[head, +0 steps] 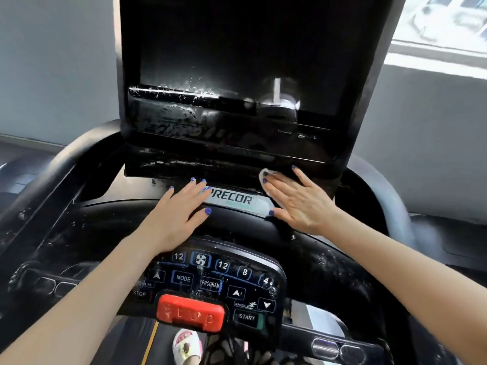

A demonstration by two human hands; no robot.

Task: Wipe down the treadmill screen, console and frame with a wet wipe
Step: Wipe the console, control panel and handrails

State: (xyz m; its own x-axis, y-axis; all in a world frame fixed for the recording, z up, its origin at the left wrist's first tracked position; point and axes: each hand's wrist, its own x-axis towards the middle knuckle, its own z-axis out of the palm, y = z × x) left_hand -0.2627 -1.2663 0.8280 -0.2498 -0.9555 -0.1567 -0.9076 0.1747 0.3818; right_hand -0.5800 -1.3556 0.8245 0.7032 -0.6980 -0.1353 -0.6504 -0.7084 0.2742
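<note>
- Left hand: fingers straight, palm flat on the console, holding nothing.
- Right hand: fingers straight, pressing the wipe beneath the screen.

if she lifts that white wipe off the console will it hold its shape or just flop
Likely flop: the wet wipe lies flattened and crumpled under the right hand, following the console surface. Probably light, since straight fingers alone press it. It may cling a little, as wet streaks show on the screen.
</note>
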